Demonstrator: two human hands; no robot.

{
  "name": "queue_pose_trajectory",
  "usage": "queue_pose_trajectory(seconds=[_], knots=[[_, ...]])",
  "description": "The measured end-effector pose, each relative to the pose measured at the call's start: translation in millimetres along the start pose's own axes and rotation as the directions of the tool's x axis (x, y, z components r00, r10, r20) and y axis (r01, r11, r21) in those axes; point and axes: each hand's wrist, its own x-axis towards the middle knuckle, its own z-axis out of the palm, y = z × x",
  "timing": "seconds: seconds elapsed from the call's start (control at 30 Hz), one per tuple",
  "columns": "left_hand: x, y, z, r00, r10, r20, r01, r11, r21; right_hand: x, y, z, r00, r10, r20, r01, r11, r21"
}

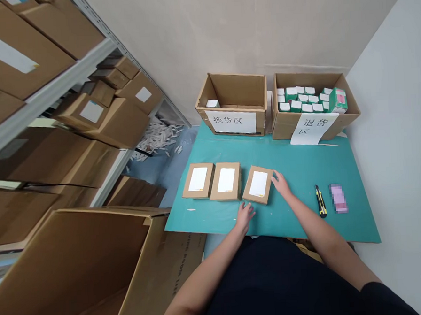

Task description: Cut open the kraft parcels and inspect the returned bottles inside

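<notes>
Three small brown cardboard boxes with white labels lie in a row on the green tabletop: a left box [189, 189], a middle box [215, 189] and a slightly turned right box [249, 189]. At the upper right edge of the right box is my right hand [281, 184], its fingers stretched out and seeming to touch the side. My left hand [245, 216] hovers by that box's lower left corner with its fingers apart, holding nothing. Whether its fingertips touch the cardboard I cannot tell.
A yellow-black utility knife [320, 202] and a blurred pink item [339, 198] lie right. Behind stand two open cartons with paper signs: a left carton [201, 112] holding one small box, a right carton [283, 131] holding several. A large open carton [142, 274] and loaded shelves [65, 76] stand left.
</notes>
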Motion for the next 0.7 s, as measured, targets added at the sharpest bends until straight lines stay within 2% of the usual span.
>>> queue_pose_trajectory(seconds=[0.07,0.13,0.23,0.37,0.47,0.57,0.63,0.7], knots=[[2.3,-3.2,4.3,0.998,-0.032,0.048,0.034,0.999,-0.034,34.4,-11.8,-0.2,0.997,0.018,0.077,-0.017,1.000,-0.017],[5.6,-1.9,9.1,0.993,-0.032,0.111,0.037,0.999,-0.040,55.7,-17.2,3.6,0.993,0.036,0.112,-0.033,0.999,-0.032],[9.7,3.2,15.6,0.986,-0.008,0.167,0.011,1.000,-0.016,61.2,-13.8,5.8,0.990,0.063,0.124,-0.056,0.997,-0.059],[11.5,5.5,20.2,0.983,0.054,0.178,-0.067,0.996,0.067,29.2,3.4,-12.9,0.994,0.090,0.061,-0.086,0.994,-0.065],[12.5,4.0,21.9,0.974,0.132,0.185,-0.162,0.974,0.156,-13.9,21.2,-37.9,0.993,0.117,-0.022,-0.118,0.993,-0.027],[16.9,5.8,26.1,0.946,0.223,0.235,-0.277,0.934,0.226,-55.6,38.6,-58.5,0.981,0.168,-0.095,-0.164,0.985,0.047],[22.8,11.4,31.4,0.932,0.255,0.257,-0.320,0.913,0.253,-71.0,46.7,-65.3,0.972,0.206,-0.116,-0.194,0.975,0.110],[30.3,20.2,38.1,0.937,0.253,0.240,-0.318,0.903,0.289,-73.3,50.6,-66.3,0.963,0.239,-0.123,-0.216,0.960,0.177]])
